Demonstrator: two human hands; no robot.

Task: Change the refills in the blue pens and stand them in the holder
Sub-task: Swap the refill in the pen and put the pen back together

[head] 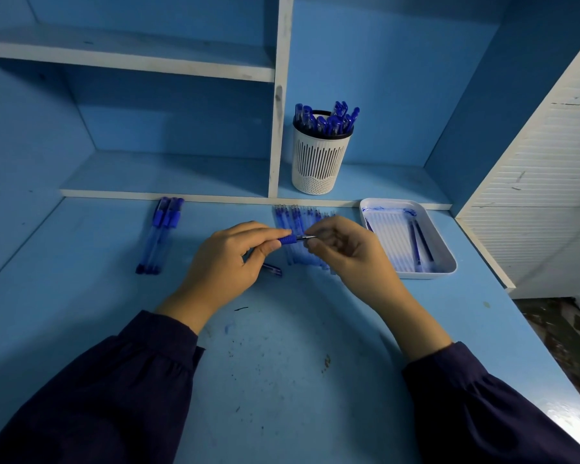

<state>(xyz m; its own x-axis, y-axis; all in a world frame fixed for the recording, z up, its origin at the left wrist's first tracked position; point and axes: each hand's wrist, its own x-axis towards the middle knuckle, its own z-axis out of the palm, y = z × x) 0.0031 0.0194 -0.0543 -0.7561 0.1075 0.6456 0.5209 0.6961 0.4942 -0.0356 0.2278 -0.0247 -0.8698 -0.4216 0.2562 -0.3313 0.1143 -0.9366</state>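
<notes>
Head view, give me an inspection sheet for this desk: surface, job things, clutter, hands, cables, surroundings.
Surface: blue desk, with ink specks and smudges near the front.
Job's things: held pen; loose pens lying at left; row of refills behind the hands; white holder on the shelf with capped pens standing in it; ink-stained white tray holding dark refills.
Clutter: small blue pen piece lying below the left hand.
Hands: left hand grips the barrel; right hand pinches the tip.
Cables: nothing seen.
Surroundings: blue shelf unit; white slatted panel at right.
</notes>
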